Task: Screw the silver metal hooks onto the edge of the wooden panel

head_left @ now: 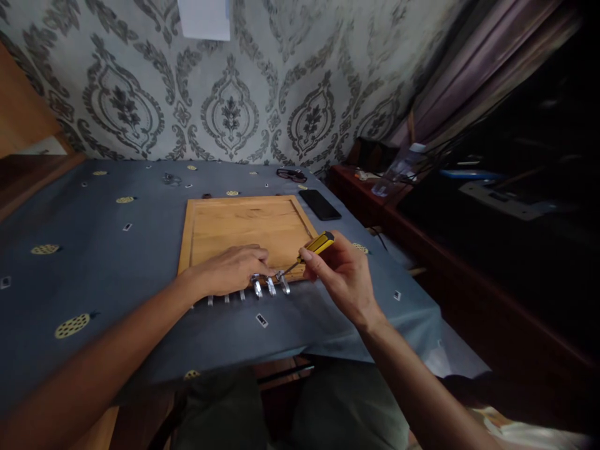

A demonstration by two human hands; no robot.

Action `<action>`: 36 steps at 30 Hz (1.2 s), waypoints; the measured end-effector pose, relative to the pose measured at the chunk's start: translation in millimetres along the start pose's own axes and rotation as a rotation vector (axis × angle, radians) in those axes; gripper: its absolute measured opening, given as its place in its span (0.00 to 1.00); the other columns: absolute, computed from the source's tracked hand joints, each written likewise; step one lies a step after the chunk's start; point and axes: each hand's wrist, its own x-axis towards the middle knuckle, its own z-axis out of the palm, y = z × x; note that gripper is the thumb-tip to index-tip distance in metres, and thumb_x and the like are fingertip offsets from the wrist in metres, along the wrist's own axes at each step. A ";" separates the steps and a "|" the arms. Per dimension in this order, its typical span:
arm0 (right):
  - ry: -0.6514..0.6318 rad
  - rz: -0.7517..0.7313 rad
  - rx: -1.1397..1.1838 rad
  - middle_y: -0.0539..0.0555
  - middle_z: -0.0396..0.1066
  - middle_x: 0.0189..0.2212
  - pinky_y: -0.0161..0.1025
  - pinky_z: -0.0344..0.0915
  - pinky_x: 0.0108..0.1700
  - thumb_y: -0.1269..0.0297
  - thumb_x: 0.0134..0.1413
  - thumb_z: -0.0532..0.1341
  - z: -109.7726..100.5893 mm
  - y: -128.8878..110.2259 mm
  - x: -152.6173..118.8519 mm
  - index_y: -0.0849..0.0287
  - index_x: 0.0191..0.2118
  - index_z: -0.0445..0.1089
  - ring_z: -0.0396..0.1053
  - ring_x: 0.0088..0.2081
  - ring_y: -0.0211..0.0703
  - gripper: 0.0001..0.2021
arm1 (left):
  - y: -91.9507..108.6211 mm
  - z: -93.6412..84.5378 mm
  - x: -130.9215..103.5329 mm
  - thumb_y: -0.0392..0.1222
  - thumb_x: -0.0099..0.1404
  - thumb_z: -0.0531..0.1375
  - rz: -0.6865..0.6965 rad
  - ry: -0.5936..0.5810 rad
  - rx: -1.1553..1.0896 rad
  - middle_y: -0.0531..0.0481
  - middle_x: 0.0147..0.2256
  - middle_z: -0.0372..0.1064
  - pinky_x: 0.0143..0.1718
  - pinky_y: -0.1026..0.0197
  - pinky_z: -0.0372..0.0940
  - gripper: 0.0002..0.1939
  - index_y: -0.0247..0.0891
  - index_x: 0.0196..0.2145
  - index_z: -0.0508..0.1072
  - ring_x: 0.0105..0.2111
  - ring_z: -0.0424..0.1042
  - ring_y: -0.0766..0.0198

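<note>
A wooden board (244,228) with a raised rim lies flat on the cloth-covered table. Along its near edge a row of silver metal hooks (270,287) sticks out toward me. My right hand (344,275) grips a screwdriver (315,247) with a yellow and black handle, its shaft slanting down to the left. The tip meets the rightmost hook (284,282). My left hand (234,270) lies across the near edge, fingers bent and closed, the fingertips at the hooks beside the screwdriver's tip. Part of the hook row is covered by that hand.
A black phone (320,204) lies right of the board, and eyeglasses (291,175) sit behind it. A small clear item (171,179) is at the back left. On a dark red surface at right stands a plastic bottle (399,169). The blue tablecloth (140,250) hangs over the near edge.
</note>
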 end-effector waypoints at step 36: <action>-0.071 -0.196 -0.039 0.49 0.81 0.35 0.37 0.70 0.23 0.64 0.56 0.75 -14.1 10.7 16.9 0.50 0.39 0.81 0.75 0.27 0.39 0.05 | 3.6 3.4 -0.8 0.40 0.78 0.55 0.039 0.032 -0.101 0.50 0.37 0.67 0.40 0.58 0.58 0.12 0.43 0.46 0.80 0.39 0.67 0.60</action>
